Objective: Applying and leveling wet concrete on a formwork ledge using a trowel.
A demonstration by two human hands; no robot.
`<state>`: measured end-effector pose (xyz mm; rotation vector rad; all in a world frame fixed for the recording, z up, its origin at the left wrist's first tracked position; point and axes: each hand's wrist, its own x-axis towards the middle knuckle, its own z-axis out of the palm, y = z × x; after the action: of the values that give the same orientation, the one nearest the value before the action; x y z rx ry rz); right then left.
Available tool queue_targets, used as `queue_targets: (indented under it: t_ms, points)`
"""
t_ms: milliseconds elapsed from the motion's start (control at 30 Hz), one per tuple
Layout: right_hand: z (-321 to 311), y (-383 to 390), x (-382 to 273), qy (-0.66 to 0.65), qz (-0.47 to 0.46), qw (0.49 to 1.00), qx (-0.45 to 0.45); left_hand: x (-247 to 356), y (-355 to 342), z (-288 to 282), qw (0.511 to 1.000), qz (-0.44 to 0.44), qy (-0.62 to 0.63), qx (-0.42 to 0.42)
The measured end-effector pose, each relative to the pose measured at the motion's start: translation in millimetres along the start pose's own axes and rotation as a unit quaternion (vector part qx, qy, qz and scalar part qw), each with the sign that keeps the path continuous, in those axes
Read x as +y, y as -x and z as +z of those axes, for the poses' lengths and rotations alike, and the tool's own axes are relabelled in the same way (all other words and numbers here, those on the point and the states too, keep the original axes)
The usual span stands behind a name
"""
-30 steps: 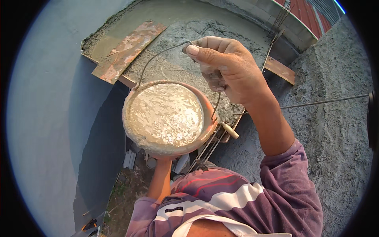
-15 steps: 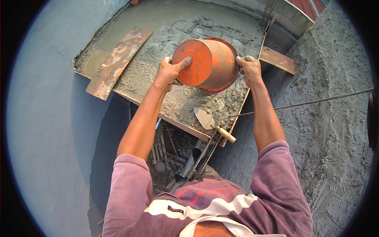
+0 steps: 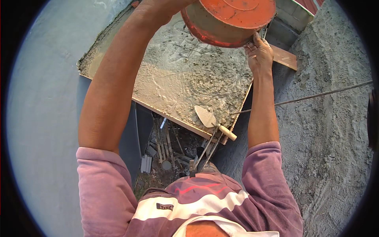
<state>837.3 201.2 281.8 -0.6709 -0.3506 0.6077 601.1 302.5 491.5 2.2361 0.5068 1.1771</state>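
An orange-red bucket [image 3: 237, 17], smeared with grey cement, is held upside down over the far part of the wet concrete slab [image 3: 169, 85], its round base facing me. My left hand [image 3: 169, 7] is against the bucket's upper left side, its fingers partly cut off by the picture's top edge. On the lower right my right hand [image 3: 259, 50] grips the bucket near its rim, fingers closed. A trowel [image 3: 205, 117] with a wooden handle rests at the slab's near right corner, with neither hand on it. The bucket's opening is hidden from me.
Wooden form boards [image 3: 169, 118] edge the slab. A short plank [image 3: 285, 59] juts out at right. A thin rod [image 3: 316, 96] crosses toward the rough cement wall [image 3: 327, 138]. Below the near edge lies a drop with debris [image 3: 166, 152]. A smooth grey wall [image 3: 43, 118] stands left.
Both hands have carried the bucket farther away, up and to the right, and its base has turned toward upper right. My left arm now covers the long plank on the slab.
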Motion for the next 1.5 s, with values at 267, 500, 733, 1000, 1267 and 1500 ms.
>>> queue_targets:
  t_ms: [267,500,733,1000,1267,1500]
  points:
    - [42.6,34.7,20.1,-0.054,0.013,0.997,-0.055,6.8,53.5,-35.1,0.999,0.037,0.026,0.022]
    - [-10.8,116.7,150.0,0.098,0.150,0.984,-0.007,-112.9,198.5,-45.6,0.974,-0.181,0.087,0.107]
    - [-75.2,157.0,309.4,0.471,0.265,0.841,-0.006,-293.2,383.7,-40.5,0.752,-0.550,0.329,0.150]
    - [61.7,155.4,221.2,0.487,-0.012,0.843,-0.227,-253.1,411.6,-62.1,0.720,-0.479,0.429,0.262]
    - [161.6,303.3,255.8,0.331,0.127,0.885,-0.301,-143.5,531.6,-151.7,0.700,-0.419,0.359,0.453]
    - [183.4,483.9,303.4,0.400,0.148,0.659,-0.620,-90.8,831.6,-244.9,0.357,-0.632,0.002,0.688]
